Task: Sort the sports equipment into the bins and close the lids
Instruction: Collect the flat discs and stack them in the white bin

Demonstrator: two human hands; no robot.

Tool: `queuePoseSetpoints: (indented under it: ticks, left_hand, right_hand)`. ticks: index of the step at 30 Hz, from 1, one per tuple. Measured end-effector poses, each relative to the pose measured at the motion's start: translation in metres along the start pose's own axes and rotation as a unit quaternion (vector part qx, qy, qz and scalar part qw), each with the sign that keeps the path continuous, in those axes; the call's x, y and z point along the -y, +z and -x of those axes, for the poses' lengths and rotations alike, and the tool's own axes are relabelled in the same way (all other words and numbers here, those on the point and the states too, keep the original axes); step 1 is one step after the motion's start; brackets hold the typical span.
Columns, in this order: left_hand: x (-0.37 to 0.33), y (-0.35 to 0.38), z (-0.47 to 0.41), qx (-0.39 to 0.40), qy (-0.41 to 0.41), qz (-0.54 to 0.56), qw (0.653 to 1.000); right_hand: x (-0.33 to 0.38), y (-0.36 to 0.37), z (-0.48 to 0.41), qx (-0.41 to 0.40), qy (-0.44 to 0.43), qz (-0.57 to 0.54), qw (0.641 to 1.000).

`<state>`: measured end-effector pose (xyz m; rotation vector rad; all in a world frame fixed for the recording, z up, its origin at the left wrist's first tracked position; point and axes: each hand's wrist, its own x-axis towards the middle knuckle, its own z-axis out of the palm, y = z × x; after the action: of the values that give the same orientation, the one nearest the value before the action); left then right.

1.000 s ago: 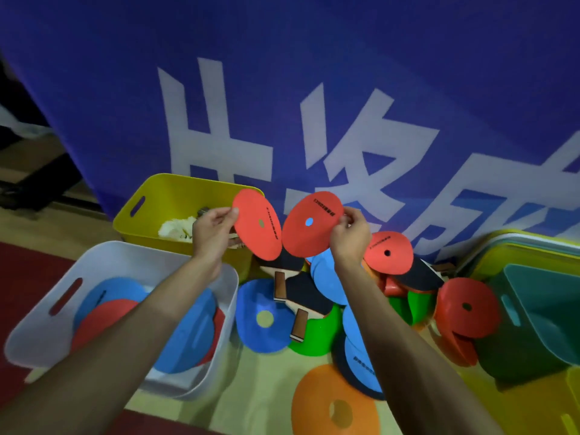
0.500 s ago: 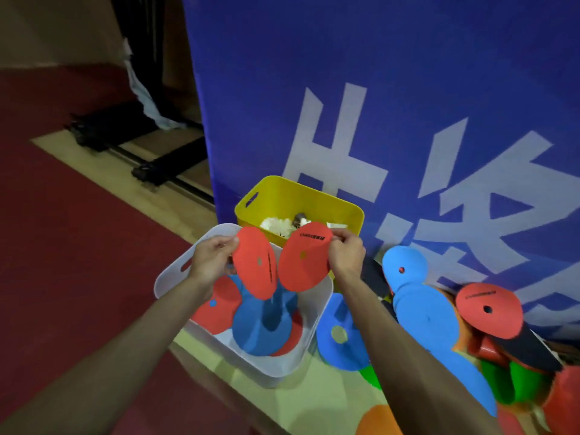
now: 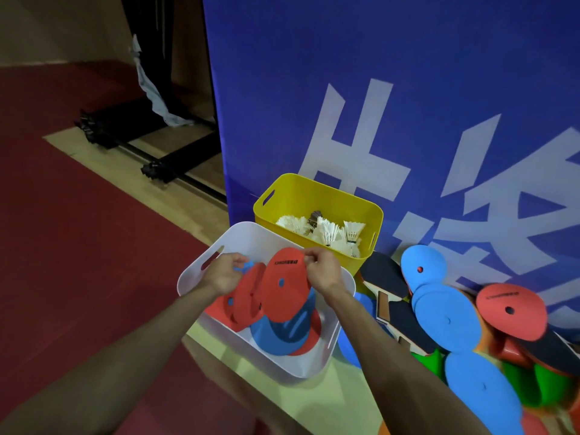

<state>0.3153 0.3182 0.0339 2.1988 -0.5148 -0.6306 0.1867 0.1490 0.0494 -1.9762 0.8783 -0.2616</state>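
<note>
- Head view, frame centre: right hand [image 3: 320,271] pinches a red disc [image 3: 284,288]; left hand [image 3: 224,273] pinches another red disc [image 3: 248,301], over the white bin [image 3: 238,235].
- Step, as judged: depositing discs. Next: let go of both, then reach for the pile at lower right.

Both hands now sit lower, inside the rim of the white plastic bin [image 3: 201,271], where a second ago they were raised before the blue banner beside the pile. The left hand [image 3: 224,274] has lowered its flat red foam disc [image 3: 248,296] onto the discs in the bin. The right hand [image 3: 323,271] now tilts its red foam disc with black lettering [image 3: 284,293] down over them. The view has swung left.
</note>
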Motion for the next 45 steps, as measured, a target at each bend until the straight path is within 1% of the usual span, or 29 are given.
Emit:
queuePoseSetpoints:
  ticks: [2, 5, 9, 11, 14, 15, 17, 20, 24, 27, 29, 32, 35, 38, 41, 45]
  left_hand:
    - [-0.002, -0.002, 0.000, -0.023, 0.024, -0.015, 0.999]
    - [-0.011, -0.003, 0.003, -0.035, 0.047, 0.015, 0.998]
    - [-0.024, 0.003, 0.007, -0.016, 0.068, 0.037, 0.997]
    - [-0.031, 0.009, 0.008, -0.006, 0.075, 0.046, 0.996]
    - [-0.047, 0.022, 0.009, 0.004, 0.095, 0.048, 0.994]
    - [-0.053, 0.027, 0.010, 0.005, 0.104, 0.047, 0.993]
    - [-0.068, 0.039, 0.012, 0.008, 0.119, 0.046, 0.992]
    - [-0.095, 0.063, 0.014, 0.031, 0.145, 0.058, 0.987]
    - [-0.135, 0.101, 0.023, 0.059, 0.182, 0.061, 0.980]
    - [-0.161, 0.135, 0.030, 0.091, 0.209, 0.059, 0.972]
    - [-0.176, 0.159, 0.035, 0.110, 0.212, 0.054, 0.969]
    - [-0.193, 0.195, 0.044, 0.146, 0.197, 0.054, 0.968]
    - [-0.205, 0.234, 0.051, 0.182, 0.180, 0.049, 0.966]
    - [-0.209, 0.274, 0.053, 0.214, 0.137, 0.043, 0.966]
    - [-0.209, 0.315, 0.056, 0.249, 0.054, 0.050, 0.966]
    - [-0.202, 0.363, 0.058, 0.281, -0.102, 0.132, 0.945]
  right_hand:
    - [-0.001, 0.005, 0.001, 0.015, 0.008, 0.000, 1.000]
    - [-0.005, 0.011, 0.001, 0.039, 0.023, 0.009, 0.999]
    - [-0.017, 0.011, 0.005, 0.063, 0.070, 0.022, 0.995]
    - [-0.021, 0.004, 0.008, 0.059, 0.079, 0.032, 0.995]
    - [-0.029, -0.012, 0.008, 0.029, 0.045, 0.096, 0.994]
    - [-0.031, -0.019, 0.009, 0.021, 0.039, 0.098, 0.994]
    - [-0.036, -0.033, 0.008, 0.015, 0.038, 0.062, 0.997]
    - [-0.044, -0.061, 0.012, -0.004, 0.038, 0.011, 0.999]
    - [-0.064, -0.105, 0.019, -0.056, 0.025, -0.011, 0.998]
    - [-0.089, -0.141, 0.027, -0.094, 0.046, -0.017, 0.994]
    - [-0.111, -0.163, 0.033, -0.117, 0.061, -0.024, 0.991]
    - [-0.147, -0.192, 0.046, -0.140, 0.108, -0.066, 0.982]
    - [-0.188, -0.217, 0.058, -0.165, 0.145, -0.085, 0.972]
    - [-0.231, -0.234, 0.068, -0.182, 0.184, -0.091, 0.962]
    - [-0.271, -0.247, 0.077, -0.187, 0.222, -0.083, 0.953]
    - [-0.313, -0.261, 0.086, -0.186, 0.268, -0.062, 0.943]
